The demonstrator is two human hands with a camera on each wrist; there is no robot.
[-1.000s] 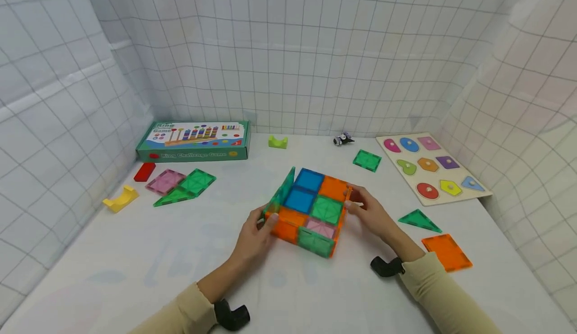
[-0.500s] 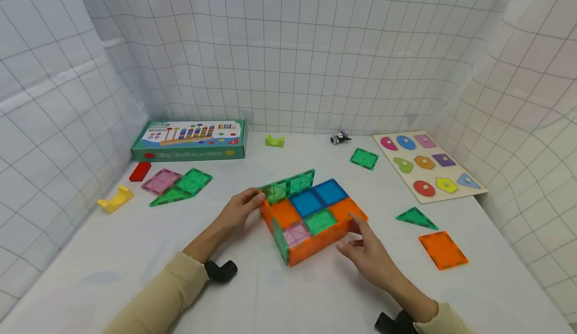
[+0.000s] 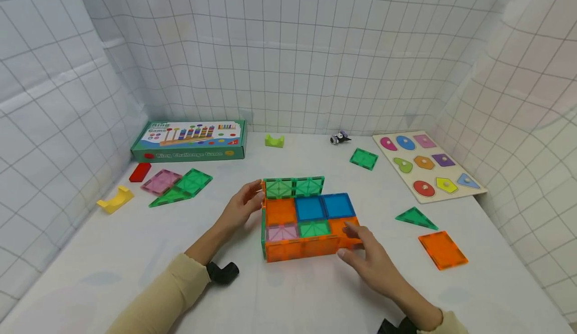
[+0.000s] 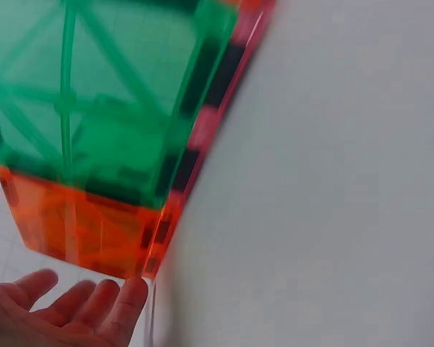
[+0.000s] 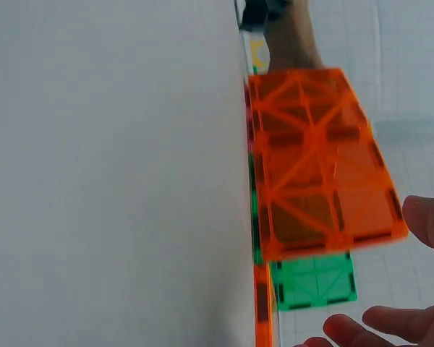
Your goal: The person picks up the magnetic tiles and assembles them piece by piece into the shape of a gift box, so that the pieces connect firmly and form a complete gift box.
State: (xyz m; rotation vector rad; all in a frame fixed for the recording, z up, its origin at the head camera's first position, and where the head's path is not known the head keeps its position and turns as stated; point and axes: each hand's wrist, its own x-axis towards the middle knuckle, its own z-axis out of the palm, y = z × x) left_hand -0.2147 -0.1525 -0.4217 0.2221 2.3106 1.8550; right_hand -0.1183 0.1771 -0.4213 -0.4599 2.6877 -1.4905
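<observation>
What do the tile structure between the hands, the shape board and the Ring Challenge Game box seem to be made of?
Tile structure: translucent tinted plastic, smooth-looking; ribs and things behind show through.
Shape board: possibly wood, matt-looking; flat, opaque colours on a pale base.
Game box: probably printed cardboard; straight edges, printed pictures; finish unclear.

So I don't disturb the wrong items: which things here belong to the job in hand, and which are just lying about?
Job in hand: tile structure, left hand, right hand; possibly the matching loose tiles.

Apparently just lying about: game box, shape puzzle, red block, yellow piece, lime piece, small dark toy.
</observation>
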